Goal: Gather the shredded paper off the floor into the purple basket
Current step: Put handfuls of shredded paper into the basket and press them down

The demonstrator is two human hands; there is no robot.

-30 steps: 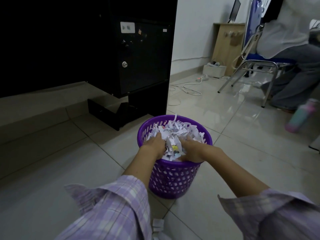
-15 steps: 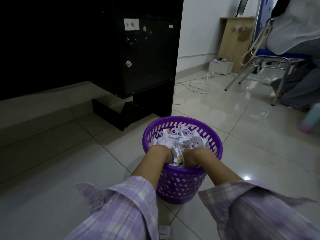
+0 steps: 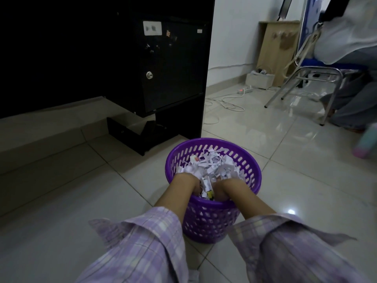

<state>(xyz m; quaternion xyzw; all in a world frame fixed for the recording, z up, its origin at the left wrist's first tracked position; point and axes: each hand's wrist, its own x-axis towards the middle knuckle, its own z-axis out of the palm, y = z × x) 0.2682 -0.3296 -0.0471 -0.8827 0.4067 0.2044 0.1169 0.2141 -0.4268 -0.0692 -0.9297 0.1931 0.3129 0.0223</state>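
The purple basket (image 3: pixel 211 221) stands on the tiled floor right in front of me, filled nearly to the rim with white shredded paper (image 3: pixel 210 164). Both my hands are sunk into the paper at the near side of the basket. My left hand (image 3: pixel 186 183) and my right hand (image 3: pixel 226 188) sit close together with fingers curled into the shreds and the fingertips buried. A clump with a yellow scrap sits between them. One white paper scrap (image 3: pixel 193 275) lies on the floor between my purple plaid sleeves.
A black cabinet (image 3: pixel 171 68) stands just behind the basket, with a black drawer (image 3: pixel 130 133) on the floor beneath it. At the right are a power strip (image 3: pixel 244 90) with cables, a metal chair (image 3: pixel 306 78) with a seated person (image 3: pixel 350 58), and a blurred pastel bottle (image 3: pixel 367 146).
Both hands have pushed down from above the rim into the basket, taking the clump of shredded paper down with them. The view has shifted slightly closer.
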